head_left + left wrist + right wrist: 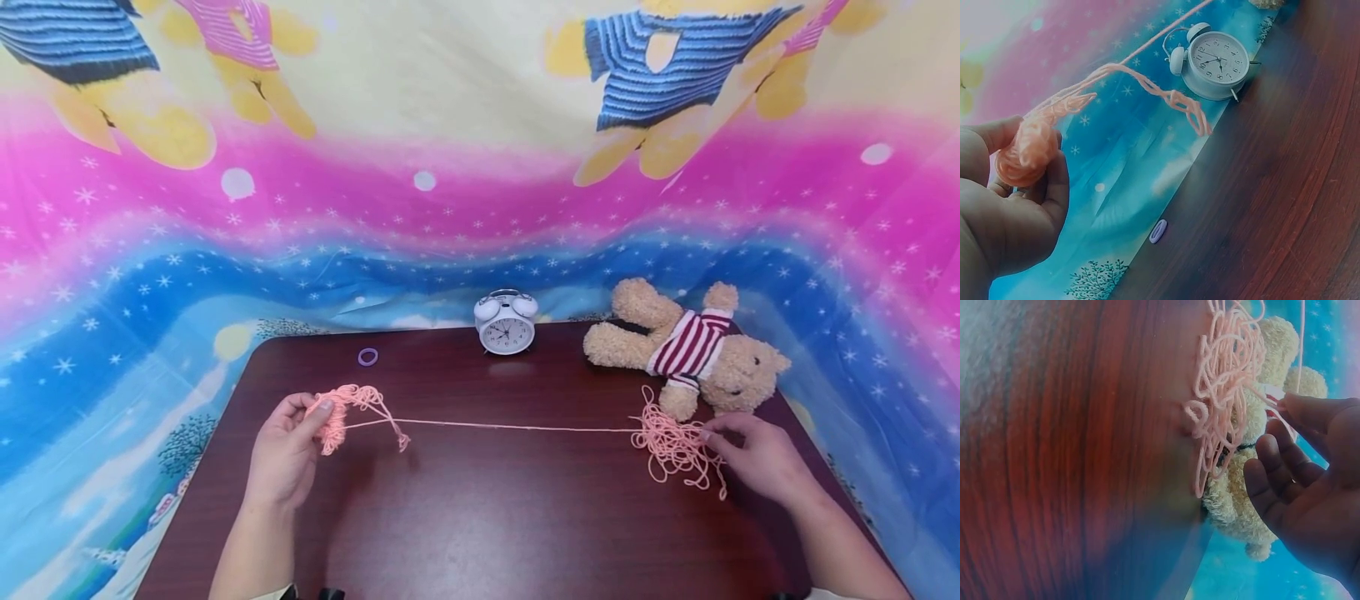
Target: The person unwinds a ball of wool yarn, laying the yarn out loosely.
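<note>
My left hand (283, 454) grips a small wound bundle of peach-pink yarn (330, 423) between thumb and fingers, raised over the left side of the table. Loose loops of it hang to the right in the left wrist view. One taut strand (510, 427) runs from this bundle across to a loose tangle of the same yarn (678, 450) on the right. Beside that tangle, my right hand (761, 458) pinches a strand between thumb and index finger, its other fingers loosely bent in the right wrist view (1310, 469).
A teddy bear (690, 346) in a striped shirt lies on its side just behind the tangle. At the back edge stands a white twin-bell alarm clock (506, 325). A purple ring (367, 357) lies at the back left of the dark wooden table (480, 517). Printed cloth (465, 208) surrounds the back.
</note>
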A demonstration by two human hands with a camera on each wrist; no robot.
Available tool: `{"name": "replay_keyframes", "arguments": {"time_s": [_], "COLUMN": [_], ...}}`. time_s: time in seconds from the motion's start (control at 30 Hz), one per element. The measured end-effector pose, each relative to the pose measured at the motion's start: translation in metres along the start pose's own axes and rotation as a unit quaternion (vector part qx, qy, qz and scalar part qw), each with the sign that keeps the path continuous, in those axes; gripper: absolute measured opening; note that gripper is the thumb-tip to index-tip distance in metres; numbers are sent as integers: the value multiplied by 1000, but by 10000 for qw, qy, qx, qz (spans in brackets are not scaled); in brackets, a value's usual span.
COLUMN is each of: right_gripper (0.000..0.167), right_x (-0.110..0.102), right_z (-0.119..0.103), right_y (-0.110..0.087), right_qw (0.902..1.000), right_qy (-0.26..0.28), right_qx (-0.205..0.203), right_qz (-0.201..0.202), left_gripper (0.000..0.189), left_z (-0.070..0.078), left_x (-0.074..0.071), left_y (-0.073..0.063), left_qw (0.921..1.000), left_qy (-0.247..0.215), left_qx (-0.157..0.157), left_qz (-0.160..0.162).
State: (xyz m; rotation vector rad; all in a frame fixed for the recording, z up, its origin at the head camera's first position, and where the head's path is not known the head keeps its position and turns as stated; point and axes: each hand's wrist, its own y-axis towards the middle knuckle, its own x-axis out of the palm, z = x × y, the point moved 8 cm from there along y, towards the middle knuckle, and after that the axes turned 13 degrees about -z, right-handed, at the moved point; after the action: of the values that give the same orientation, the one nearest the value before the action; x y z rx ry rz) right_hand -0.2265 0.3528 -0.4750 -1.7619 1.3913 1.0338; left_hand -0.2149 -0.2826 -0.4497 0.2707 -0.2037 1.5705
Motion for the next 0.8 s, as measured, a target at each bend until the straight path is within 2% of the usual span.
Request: {"name": "replay_keyframes", "arguments": {"time_s": [0.2, 0.47, 0.63, 0.8], "right_gripper": [8, 14, 15, 16], "right_x": [2, 7, 6, 7], "right_z": [-5, -9, -18, -36], "right_y": [1, 6, 9, 14], "right_qw": [9999, 9992, 9995, 9993], "right_qy": [-88, -15, 41, 148], "right_qx": [-125, -114, -151, -339], "right_qz": [-11, -377, -271, -88], "left_gripper": [16, 16, 17, 17], "left_z": [1, 0, -2, -4], "left_x": [7, 13, 15, 18], "left_y": [0, 0, 1, 1], "left_qw": [9998, 9996, 9995, 9994], "left_qy": [-52, 20, 56, 128], "left_qx": [32, -47, -119, -166], "left_qz": [-188, -281, -286, -290]}}
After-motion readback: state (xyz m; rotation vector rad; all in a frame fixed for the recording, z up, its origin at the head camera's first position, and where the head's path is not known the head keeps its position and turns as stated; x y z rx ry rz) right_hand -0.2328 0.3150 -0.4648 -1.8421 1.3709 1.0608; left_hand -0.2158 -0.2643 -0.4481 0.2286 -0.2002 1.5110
